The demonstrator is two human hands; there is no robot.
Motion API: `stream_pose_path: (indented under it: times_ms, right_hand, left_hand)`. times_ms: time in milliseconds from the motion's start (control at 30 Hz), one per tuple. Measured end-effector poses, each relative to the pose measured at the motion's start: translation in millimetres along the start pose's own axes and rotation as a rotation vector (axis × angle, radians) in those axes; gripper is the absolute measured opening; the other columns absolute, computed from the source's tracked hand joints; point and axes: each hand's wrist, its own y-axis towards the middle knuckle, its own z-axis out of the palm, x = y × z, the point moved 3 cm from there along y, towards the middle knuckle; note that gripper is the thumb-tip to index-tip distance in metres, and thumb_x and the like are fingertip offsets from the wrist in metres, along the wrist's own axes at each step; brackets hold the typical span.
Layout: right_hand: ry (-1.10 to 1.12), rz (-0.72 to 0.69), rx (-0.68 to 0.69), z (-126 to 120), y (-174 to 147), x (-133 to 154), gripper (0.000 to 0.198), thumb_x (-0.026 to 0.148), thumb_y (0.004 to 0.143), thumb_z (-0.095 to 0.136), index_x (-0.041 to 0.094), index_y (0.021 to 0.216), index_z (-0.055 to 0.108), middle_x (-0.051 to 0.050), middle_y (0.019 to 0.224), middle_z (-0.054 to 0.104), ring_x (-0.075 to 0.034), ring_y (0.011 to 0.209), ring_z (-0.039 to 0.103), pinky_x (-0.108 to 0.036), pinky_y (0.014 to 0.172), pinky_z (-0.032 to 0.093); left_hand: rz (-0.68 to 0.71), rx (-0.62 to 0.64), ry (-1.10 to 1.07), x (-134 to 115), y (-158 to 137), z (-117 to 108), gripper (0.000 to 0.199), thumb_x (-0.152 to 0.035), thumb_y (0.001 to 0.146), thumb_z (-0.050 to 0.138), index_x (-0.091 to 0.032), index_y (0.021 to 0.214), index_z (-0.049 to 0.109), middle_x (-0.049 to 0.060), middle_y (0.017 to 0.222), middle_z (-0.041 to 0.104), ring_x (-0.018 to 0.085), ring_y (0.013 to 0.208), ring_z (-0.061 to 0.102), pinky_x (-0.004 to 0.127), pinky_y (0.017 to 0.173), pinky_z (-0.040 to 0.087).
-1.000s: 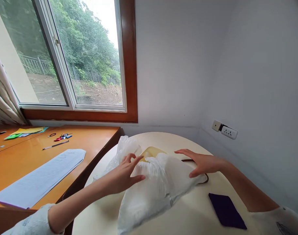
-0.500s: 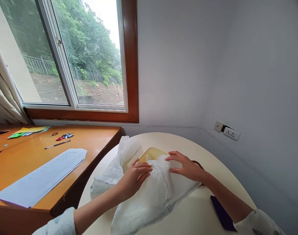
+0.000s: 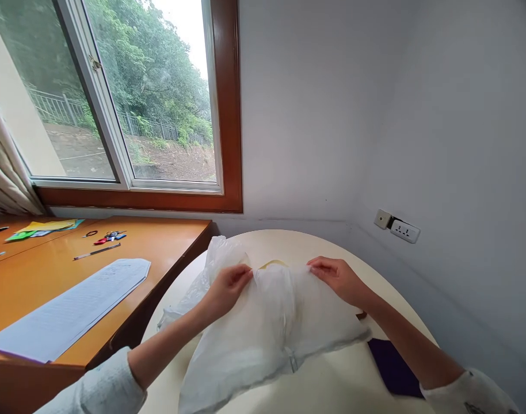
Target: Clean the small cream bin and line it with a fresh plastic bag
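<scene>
A thin white plastic bag [image 3: 263, 328] is stretched out between my hands above the round table. My left hand [image 3: 231, 286] pinches the bag's upper edge on the left. On the right, my right hand [image 3: 338, 279] pinches the same edge between thumb and fingers. Just behind that edge, a sliver of a pale yellow container [image 3: 274, 263] shows; the bag hides the rest of it. Another crumpled clear plastic bag [image 3: 220, 256] lies to the left, beyond my left hand.
The round cream table [image 3: 327, 379] stands beside an orange wooden desk [image 3: 168, 236] with papers [image 3: 73, 305], a pen [image 3: 96, 251] and keys [image 3: 110, 237]. A dark purple flat item [image 3: 395, 368] lies under my right forearm. Wall sockets [image 3: 405, 231] sit at the right.
My hands have moved apart and closed from loose fingers into pinches on the bag's edge. The bag is spread wider and covers more of the yellow container.
</scene>
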Motion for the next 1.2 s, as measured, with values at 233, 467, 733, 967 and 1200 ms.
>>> stream_pose_path:
  times_ms: [233, 467, 733, 967, 1200]
  right_hand:
    - [0.243, 0.171, -0.164, -16, 19, -29, 0.036, 0.055, 0.076, 0.052, 0.020, 0.083, 0.058, -0.002, 0.077, 0.056, -0.014, 0.068, 0.050, -0.026, 0.062, 0.040]
    - [0.241, 0.457, -0.138, -9, 41, -68, 0.033, 0.052, 0.070, 0.056, 0.020, 0.080, 0.058, -0.002, 0.076, 0.058, -0.015, 0.066, 0.052, -0.028, 0.060, 0.042]
    - [-0.103, 0.084, -0.023, -12, 15, -20, 0.052, 0.052, 0.076, 0.054, 0.032, 0.122, 0.044, -0.005, 0.134, 0.042, -0.023, 0.125, 0.037, -0.040, 0.100, 0.032]
    - [-0.467, -0.109, 0.378, 16, -40, 0, 0.095, 0.048, 0.059, 0.073, 0.039, 0.139, 0.022, -0.003, 0.151, 0.009, -0.033, 0.138, 0.003, -0.054, 0.108, 0.011]
    - [-0.654, -0.220, 0.167, 52, -63, -35, 0.091, 0.046, 0.061, 0.075, 0.036, 0.137, 0.025, -0.007, 0.151, 0.010, -0.032, 0.138, 0.000, -0.056, 0.108, 0.011]
  left_hand:
    - [-0.272, -0.024, -0.411, 9, 18, -15, 0.036, -0.051, 0.067, 0.063, -0.016, 0.069, 0.057, -0.002, 0.059, 0.057, 0.011, 0.049, 0.051, 0.022, 0.047, 0.037]
    - [-0.393, -0.122, -0.354, 52, 45, -29, 0.039, -0.044, 0.057, 0.071, -0.012, 0.078, 0.060, 0.003, 0.066, 0.061, 0.012, 0.054, 0.055, 0.025, 0.054, 0.043]
    - [0.241, -0.188, 0.331, -7, -16, -29, 0.038, -0.041, 0.082, 0.050, -0.023, 0.115, 0.048, 0.011, 0.125, 0.050, 0.023, 0.114, 0.049, 0.043, 0.097, 0.040]
    - [0.733, 0.078, 0.952, 2, -94, 40, 0.092, -0.053, 0.061, 0.070, -0.025, 0.139, 0.029, 0.019, 0.143, 0.029, 0.040, 0.132, 0.023, 0.062, 0.101, 0.027]
    - [0.874, -0.010, 1.045, 33, -90, 50, 0.069, 0.001, 0.075, 0.047, -0.027, 0.137, 0.033, 0.010, 0.145, 0.031, 0.029, 0.133, 0.027, 0.056, 0.107, 0.021]
